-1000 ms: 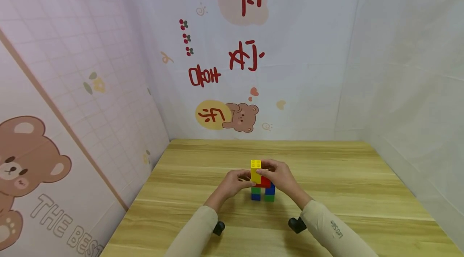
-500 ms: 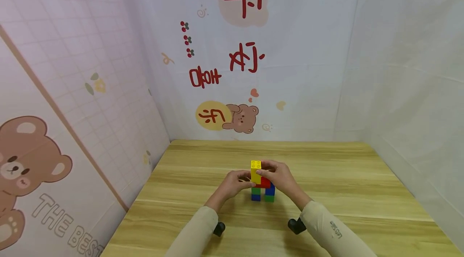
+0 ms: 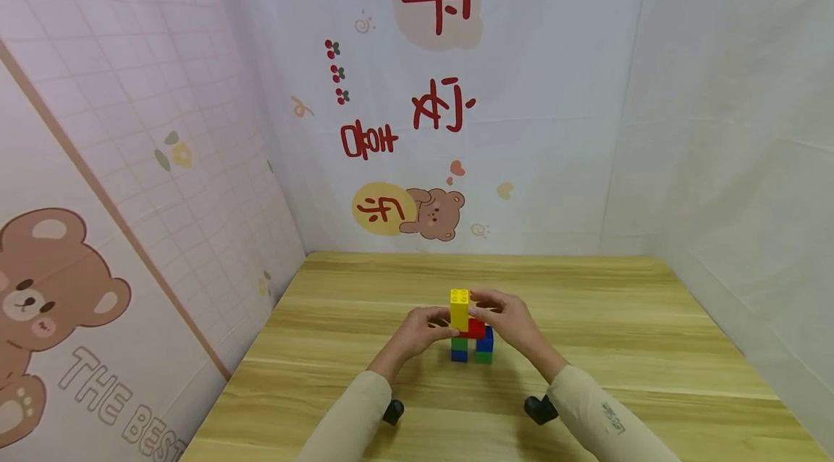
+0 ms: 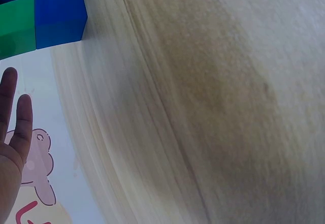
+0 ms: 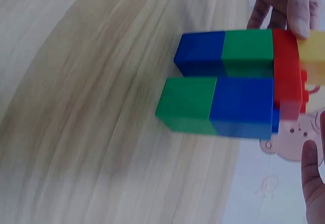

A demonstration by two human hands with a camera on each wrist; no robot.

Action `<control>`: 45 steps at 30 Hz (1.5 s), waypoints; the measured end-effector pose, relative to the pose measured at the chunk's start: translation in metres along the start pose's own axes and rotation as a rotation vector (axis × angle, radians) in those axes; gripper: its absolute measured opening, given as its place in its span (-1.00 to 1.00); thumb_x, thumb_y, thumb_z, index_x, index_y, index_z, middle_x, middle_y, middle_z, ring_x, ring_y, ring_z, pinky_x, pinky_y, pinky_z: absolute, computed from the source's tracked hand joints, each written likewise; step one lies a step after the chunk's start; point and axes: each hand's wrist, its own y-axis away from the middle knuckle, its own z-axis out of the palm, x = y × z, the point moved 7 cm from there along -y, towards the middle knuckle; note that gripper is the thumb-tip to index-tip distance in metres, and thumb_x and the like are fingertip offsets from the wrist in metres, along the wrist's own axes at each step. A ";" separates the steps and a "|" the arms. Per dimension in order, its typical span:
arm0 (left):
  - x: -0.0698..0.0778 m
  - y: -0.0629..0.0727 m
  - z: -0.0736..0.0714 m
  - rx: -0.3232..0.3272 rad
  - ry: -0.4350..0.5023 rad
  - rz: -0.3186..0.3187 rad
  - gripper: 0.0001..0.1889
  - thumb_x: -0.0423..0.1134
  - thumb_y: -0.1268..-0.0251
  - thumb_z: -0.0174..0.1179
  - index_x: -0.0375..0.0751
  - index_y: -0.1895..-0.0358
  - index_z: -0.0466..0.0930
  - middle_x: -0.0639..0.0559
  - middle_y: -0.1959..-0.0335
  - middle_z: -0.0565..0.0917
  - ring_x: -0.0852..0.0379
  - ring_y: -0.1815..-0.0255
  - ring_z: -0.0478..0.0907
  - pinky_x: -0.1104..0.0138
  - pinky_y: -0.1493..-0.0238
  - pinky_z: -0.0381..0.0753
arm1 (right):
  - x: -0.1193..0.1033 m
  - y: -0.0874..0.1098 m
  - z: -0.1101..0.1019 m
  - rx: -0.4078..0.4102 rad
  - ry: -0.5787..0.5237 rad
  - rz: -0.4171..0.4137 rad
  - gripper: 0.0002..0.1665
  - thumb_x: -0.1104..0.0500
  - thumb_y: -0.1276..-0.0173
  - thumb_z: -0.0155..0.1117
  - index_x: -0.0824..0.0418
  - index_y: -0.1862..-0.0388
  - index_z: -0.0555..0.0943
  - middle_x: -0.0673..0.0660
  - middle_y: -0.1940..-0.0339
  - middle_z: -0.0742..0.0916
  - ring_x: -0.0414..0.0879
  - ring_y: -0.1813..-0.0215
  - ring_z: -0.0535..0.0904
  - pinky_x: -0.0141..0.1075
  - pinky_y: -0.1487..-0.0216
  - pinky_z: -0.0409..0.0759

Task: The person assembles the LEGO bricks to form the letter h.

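A small toy-brick structure stands on the table. Its left column has a blue brick (image 3: 459,356) under a green brick (image 3: 460,344); its right one has a green brick (image 3: 484,358) under a blue brick (image 3: 485,340). Across both lies a red brick (image 5: 287,74), with a tall yellow brick (image 3: 459,313) upright on its left end. My left hand (image 3: 417,334) pinches the structure at the red brick, thumb along the seam with the yellow. Just right of the yellow brick, my right hand (image 3: 511,321) has its fingers parted, holding nothing; in the right wrist view its fingers (image 5: 311,168) show apart from the bricks.
The wood-grain table (image 3: 586,303) reaches back to a white printed cloth (image 3: 554,158), with more cloth on both sides. Black wrist-worn parts (image 3: 539,410) stick out beneath the sleeves (image 3: 599,408).
My right hand has let go of the yellow brick and moved slightly right. The left hand keeps its hold, and the bricks stand as before.
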 end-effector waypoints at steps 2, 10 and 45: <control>0.000 0.000 0.000 0.003 0.003 -0.004 -0.70 -0.12 -0.30 0.35 0.01 -0.08 0.70 0.20 0.10 0.70 0.13 0.08 0.57 0.09 -0.08 0.55 | 0.005 0.001 -0.005 0.013 0.014 -0.003 -0.48 0.03 -0.34 0.41 0.15 -0.24 0.62 0.18 -0.13 0.70 0.06 -0.05 0.65 -0.12 -0.03 0.64; -0.002 0.002 -0.001 0.014 0.035 -0.036 -0.68 -0.12 -0.28 0.37 -0.01 -0.08 0.70 0.18 0.11 0.69 0.09 0.07 0.56 0.07 -0.06 0.56 | 0.031 0.006 -0.025 0.063 0.031 0.031 -0.51 0.11 -0.36 0.39 0.17 -0.25 0.61 0.17 -0.13 0.70 0.08 -0.09 0.63 -0.11 -0.03 0.64; -0.009 0.003 0.003 0.014 0.006 -0.023 -0.65 -0.04 -0.32 0.32 -0.02 -0.13 0.68 0.19 0.05 0.68 0.11 0.04 0.58 0.14 -0.04 0.58 | 0.082 0.027 -0.005 0.013 0.037 0.120 -0.52 0.03 -0.29 0.44 0.20 -0.14 0.68 0.14 -0.03 0.74 0.02 -0.01 0.68 -0.03 -0.05 0.62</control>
